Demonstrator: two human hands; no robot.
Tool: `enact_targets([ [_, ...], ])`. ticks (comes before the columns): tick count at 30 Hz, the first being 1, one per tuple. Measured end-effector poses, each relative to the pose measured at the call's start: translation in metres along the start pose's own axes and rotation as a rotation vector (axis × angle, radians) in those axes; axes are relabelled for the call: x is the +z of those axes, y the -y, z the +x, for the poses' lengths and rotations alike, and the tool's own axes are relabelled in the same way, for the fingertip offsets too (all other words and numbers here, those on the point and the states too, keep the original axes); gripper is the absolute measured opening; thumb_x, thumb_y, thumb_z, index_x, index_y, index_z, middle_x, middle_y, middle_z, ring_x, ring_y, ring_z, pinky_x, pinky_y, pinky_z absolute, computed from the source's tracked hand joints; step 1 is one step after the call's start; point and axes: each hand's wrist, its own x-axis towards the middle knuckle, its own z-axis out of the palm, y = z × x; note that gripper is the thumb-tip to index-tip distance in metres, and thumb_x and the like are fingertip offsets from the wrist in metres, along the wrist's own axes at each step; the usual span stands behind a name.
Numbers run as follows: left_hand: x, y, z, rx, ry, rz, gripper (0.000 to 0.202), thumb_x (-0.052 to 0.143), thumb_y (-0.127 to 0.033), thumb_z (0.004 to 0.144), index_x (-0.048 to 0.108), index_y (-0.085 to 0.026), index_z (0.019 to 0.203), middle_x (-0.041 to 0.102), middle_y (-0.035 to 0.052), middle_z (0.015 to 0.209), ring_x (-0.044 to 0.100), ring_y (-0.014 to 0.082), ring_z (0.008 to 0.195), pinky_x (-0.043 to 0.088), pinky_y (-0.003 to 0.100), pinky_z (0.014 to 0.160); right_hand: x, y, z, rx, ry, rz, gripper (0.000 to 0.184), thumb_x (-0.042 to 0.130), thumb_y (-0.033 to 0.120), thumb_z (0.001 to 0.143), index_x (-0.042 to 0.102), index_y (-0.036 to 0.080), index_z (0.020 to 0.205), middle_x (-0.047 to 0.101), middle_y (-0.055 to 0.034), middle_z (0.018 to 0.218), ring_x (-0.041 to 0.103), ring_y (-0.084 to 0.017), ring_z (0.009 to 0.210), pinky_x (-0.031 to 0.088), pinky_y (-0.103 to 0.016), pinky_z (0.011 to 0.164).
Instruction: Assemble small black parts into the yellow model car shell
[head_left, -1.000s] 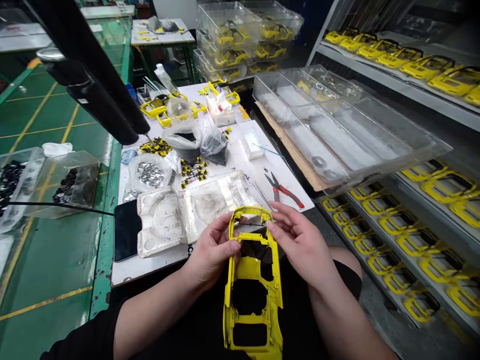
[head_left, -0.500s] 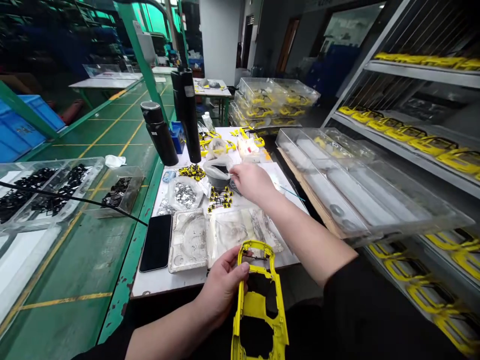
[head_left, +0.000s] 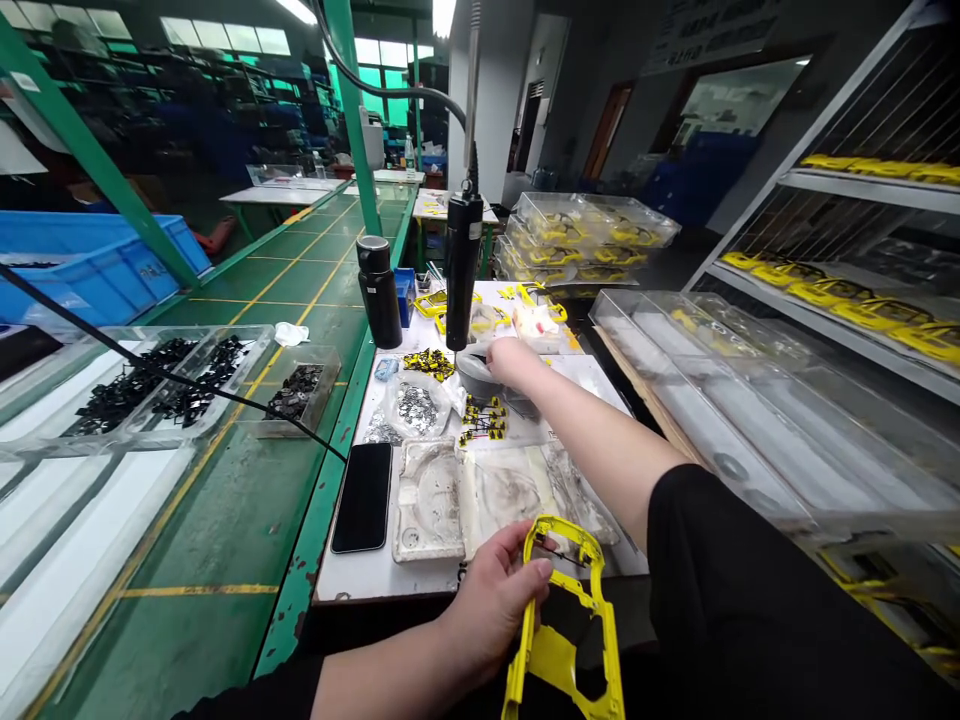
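Note:
My left hand (head_left: 504, 590) is closed around the side of a yellow plastic frame (head_left: 559, 640), held tilted near the front edge of the table. A thin dark rod spans the frame's upper end. My right hand (head_left: 513, 362) reaches to a grey bowl (head_left: 478, 380) lined with a clear bag; its fingers are hidden at the bowl's rim, so what they hold does not show. Just in front of the bowl lie small yellow-and-black parts (head_left: 484, 420). A clear bag of small silvery pieces (head_left: 417, 408) sits to the left of the bowl.
A black electric screwdriver (head_left: 463, 270) hangs over the table beside a black flask (head_left: 380, 300). A phone (head_left: 362, 498) and a stained white tray (head_left: 429, 505) lie at the front left. Clear divided boxes (head_left: 720, 400) stand right; a green conveyor (head_left: 240, 530) runs left.
The view has turned left and tilted up, shifting everything rightward in the picture. My right hand has gone further in at the bowl. My left hand still holds the yellow frame.

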Motion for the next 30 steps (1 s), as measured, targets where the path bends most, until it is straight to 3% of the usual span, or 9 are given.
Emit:
enact_targets([
  [5, -0.002, -0.002, 0.001, -0.048, 0.021, -0.009, 0.069, 0.105, -0.050, 0.079, 0.073, -0.019, 0.132, 0.066, -0.0012, 0.097, 0.041, 0.0036, 0.059, 0.026, 0.020, 0.051, 0.000, 0.002, -0.012, 0.033, -0.105, 0.019, 0.028, 0.075, 0.042, 0.116, 0.077, 0.018, 0.130, 0.076, -0.0116, 0.135, 0.075, -0.027, 0.121, 0.065, -0.049, 0.109],
  [12, -0.004, -0.003, 0.005, 0.015, -0.035, -0.003, 0.071, 0.101, -0.061, 0.081, 0.066, -0.020, 0.127, 0.053, -0.0084, 0.075, 0.033, 0.0052, 0.053, 0.022, 0.020, 0.046, 0.001, 0.010, -0.021, 0.019, -0.151, 0.005, 0.028, 0.076, 0.043, 0.116, 0.077, 0.017, 0.126, 0.077, -0.0095, 0.126, 0.077, -0.025, 0.113, 0.067, -0.047, 0.104],
  [15, 0.000, -0.005, 0.005, 0.030, -0.062, 0.006, 0.075, 0.099, -0.067, 0.080, 0.063, -0.021, 0.127, 0.054, -0.0086, 0.073, 0.033, 0.0063, 0.052, 0.024, 0.019, 0.042, 0.004, 0.010, -0.022, 0.018, -0.150, 0.009, 0.028, 0.076, 0.042, 0.115, 0.077, 0.017, 0.126, 0.077, -0.0095, 0.127, 0.076, -0.026, 0.116, 0.066, -0.048, 0.106],
  [22, 0.002, -0.003, 0.008, 0.107, -0.058, 0.044, 0.074, 0.092, -0.069, 0.087, 0.059, -0.021, 0.132, 0.059, -0.0078, 0.069, 0.042, 0.0088, 0.051, 0.044, 0.020, 0.047, 0.002, 0.009, -0.028, 0.045, -0.181, 0.065, 0.026, 0.077, 0.041, 0.114, 0.078, 0.016, 0.123, 0.078, -0.0094, 0.127, 0.076, -0.027, 0.119, 0.064, -0.051, 0.110],
  [30, -0.016, 0.007, 0.016, 0.074, 0.006, 0.097, 0.073, 0.092, -0.070, 0.087, 0.061, -0.020, 0.130, 0.059, -0.0070, 0.066, 0.040, 0.0086, 0.046, 0.037, 0.020, 0.042, 0.001, 0.031, -0.043, -0.078, -0.254, 0.283, 0.018, 0.078, 0.032, 0.114, 0.078, 0.016, 0.121, 0.078, -0.0086, 0.124, 0.075, -0.026, 0.121, 0.063, -0.051, 0.112],
])
